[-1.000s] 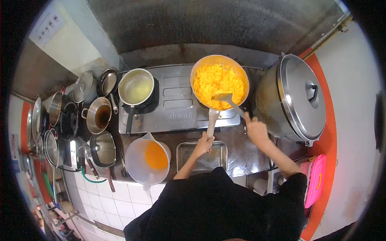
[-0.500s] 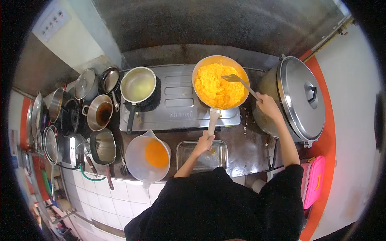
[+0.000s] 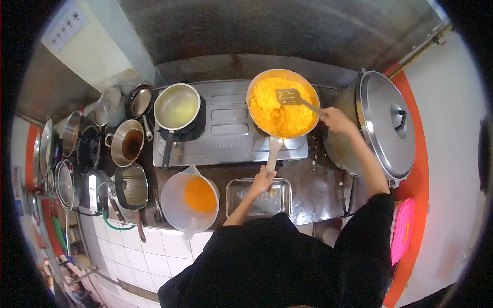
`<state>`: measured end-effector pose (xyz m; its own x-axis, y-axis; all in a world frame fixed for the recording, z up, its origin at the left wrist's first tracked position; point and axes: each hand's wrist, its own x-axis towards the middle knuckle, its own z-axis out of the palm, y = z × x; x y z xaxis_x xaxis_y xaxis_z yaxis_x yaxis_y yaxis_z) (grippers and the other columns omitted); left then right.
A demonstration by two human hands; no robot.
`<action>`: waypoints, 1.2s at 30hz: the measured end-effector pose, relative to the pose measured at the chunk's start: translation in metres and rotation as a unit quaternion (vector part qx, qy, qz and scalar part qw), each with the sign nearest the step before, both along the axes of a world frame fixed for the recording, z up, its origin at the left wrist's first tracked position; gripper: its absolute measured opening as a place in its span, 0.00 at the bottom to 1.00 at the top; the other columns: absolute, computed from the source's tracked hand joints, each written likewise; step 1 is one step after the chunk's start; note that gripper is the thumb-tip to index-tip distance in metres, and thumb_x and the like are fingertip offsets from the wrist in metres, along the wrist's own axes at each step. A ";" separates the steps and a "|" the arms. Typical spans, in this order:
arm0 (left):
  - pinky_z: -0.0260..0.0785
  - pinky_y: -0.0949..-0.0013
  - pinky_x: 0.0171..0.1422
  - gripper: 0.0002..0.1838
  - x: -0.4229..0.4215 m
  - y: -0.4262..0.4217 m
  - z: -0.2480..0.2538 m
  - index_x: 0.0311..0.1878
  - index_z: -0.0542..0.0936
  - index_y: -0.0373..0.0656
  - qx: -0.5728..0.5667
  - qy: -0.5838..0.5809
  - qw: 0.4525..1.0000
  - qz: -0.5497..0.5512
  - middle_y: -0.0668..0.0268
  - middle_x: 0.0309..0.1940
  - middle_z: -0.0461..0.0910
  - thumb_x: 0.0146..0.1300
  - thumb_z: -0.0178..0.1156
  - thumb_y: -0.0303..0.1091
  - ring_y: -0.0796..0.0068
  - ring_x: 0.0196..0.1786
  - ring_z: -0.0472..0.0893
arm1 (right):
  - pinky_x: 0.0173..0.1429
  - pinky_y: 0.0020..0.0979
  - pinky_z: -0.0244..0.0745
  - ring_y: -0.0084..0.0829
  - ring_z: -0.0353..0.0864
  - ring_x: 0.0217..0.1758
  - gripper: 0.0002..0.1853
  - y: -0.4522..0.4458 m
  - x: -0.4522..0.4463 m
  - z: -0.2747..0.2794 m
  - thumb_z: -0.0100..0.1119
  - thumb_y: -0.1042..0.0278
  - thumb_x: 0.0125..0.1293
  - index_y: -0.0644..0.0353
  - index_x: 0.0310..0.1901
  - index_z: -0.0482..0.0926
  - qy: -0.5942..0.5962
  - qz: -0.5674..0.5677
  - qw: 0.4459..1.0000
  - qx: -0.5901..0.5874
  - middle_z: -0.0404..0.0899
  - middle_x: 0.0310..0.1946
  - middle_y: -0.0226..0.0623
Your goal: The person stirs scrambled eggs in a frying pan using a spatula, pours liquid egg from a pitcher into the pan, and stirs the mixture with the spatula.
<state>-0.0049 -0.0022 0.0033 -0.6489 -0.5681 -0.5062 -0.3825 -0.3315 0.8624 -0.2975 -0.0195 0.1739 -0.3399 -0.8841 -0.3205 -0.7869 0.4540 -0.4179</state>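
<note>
My left hand [image 3: 263,181] is closed round the pale handle of a frying pan [image 3: 275,149], which sits on the right side of the gas stove [image 3: 228,145]. Yellow scrambled eggs [image 3: 272,115] fill much of the pan. Held in my right hand [image 3: 336,120] is a slotted spatula [image 3: 290,96], its flat head over the eggs near the pan's middle. Below my left hand lies a rectangular metal tray [image 3: 244,205]. To its left stands a translucent plastic jug [image 3: 172,203] with orange liquid [image 3: 200,195] in it.
A large lidded steel pot [image 3: 377,118] stands close to my right arm. On the left burner is a saucepan [image 3: 177,105] with a little yellowish liquid. Several pans and a strainer [image 3: 65,187] crowd the counter's left side. A pink case [image 3: 403,231] is at lower right.
The spatula head has moved slightly left and up over the eggs, turning its slotted face into view. My right hand has risen a little. My left hand keeps its grip on the handle.
</note>
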 end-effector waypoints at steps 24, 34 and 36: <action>0.63 0.69 0.11 0.16 0.002 -0.003 0.008 0.36 0.56 0.39 -0.011 0.022 1.000 -0.008 0.61 0.14 0.69 0.58 0.51 0.37 0.73 0.12 0.72 | 0.27 0.37 0.73 0.38 0.77 0.23 0.19 -0.132 -0.024 -0.020 0.49 0.74 0.48 0.51 0.45 0.73 0.202 0.407 0.890 -0.028 0.76 0.24 0.43; 0.63 0.68 0.11 0.16 0.000 0.005 -0.008 0.33 0.58 0.38 -0.045 0.014 0.999 0.026 0.59 0.12 0.69 0.58 0.52 0.38 0.70 0.11 0.73 | 0.23 0.33 0.73 0.34 0.79 0.25 0.12 -0.015 0.049 0.044 0.45 0.69 0.54 0.54 0.39 0.75 0.407 0.327 0.850 0.063 0.76 0.20 0.37; 0.63 0.68 0.11 0.16 -0.002 0.005 -0.005 0.33 0.58 0.38 -0.045 0.011 0.999 0.023 0.59 0.12 0.70 0.58 0.52 0.39 0.69 0.11 0.73 | 0.24 0.32 0.74 0.34 0.79 0.27 0.12 0.010 0.075 0.037 0.45 0.70 0.54 0.57 0.38 0.75 0.372 0.264 0.885 0.093 0.77 0.23 0.37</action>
